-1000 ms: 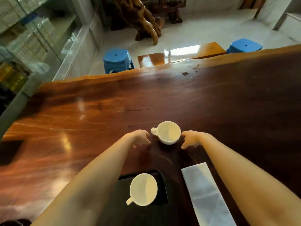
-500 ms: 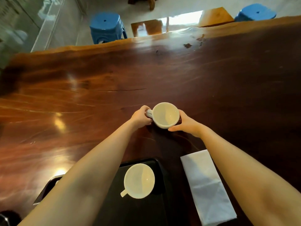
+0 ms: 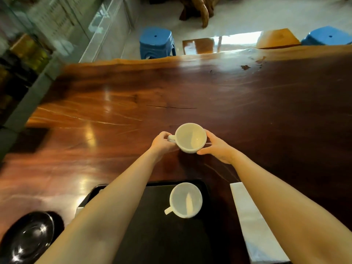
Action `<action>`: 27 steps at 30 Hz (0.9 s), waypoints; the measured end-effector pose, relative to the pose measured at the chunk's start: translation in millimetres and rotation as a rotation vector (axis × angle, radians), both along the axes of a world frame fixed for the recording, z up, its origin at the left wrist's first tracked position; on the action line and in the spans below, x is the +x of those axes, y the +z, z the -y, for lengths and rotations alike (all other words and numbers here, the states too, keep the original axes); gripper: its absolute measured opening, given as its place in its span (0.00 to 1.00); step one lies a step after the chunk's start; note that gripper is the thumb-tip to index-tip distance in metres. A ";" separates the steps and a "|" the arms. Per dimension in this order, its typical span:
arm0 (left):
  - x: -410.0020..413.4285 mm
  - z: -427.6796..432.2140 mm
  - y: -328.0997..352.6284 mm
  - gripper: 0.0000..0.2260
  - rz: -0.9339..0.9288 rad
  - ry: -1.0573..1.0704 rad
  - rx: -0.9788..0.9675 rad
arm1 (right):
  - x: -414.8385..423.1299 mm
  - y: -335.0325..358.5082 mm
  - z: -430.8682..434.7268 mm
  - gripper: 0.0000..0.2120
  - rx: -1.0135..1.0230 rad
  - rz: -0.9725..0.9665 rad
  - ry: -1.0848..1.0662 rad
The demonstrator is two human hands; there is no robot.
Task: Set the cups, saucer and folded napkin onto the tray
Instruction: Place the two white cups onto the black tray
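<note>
Now both hands clasp one white cup (image 3: 191, 137) over the wooden table (image 3: 247, 103): left hand (image 3: 161, 142) fingers pinching its handle, right hand (image 3: 217, 147) fingers wrapped round its side. Another cup (image 3: 185, 200) sits on the black tray (image 3: 158, 235); napkin (image 3: 253, 225) just right, black saucer (image 3: 28, 237) left.

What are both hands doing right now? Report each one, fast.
Left hand: closed on the handle of the far cup.
Right hand: closed around the same cup's side.
</note>
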State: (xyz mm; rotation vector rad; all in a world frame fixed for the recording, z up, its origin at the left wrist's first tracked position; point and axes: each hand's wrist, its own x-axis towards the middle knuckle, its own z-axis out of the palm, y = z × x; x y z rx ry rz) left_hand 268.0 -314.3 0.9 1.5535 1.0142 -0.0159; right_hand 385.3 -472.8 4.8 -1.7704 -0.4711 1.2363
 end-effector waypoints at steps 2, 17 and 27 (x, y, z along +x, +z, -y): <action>-23.8 -12.3 6.9 0.14 -0.015 0.027 0.072 | -15.6 6.5 -13.3 0.40 0.028 0.008 0.031; -238.9 -1.1 -16.0 0.13 0.075 0.524 -0.084 | -171.8 -4.6 -75.7 0.38 -0.038 -0.014 0.438; -287.2 6.1 -26.0 0.12 0.066 0.650 -0.166 | -217.6 -13.6 -77.7 0.39 -0.043 0.001 0.508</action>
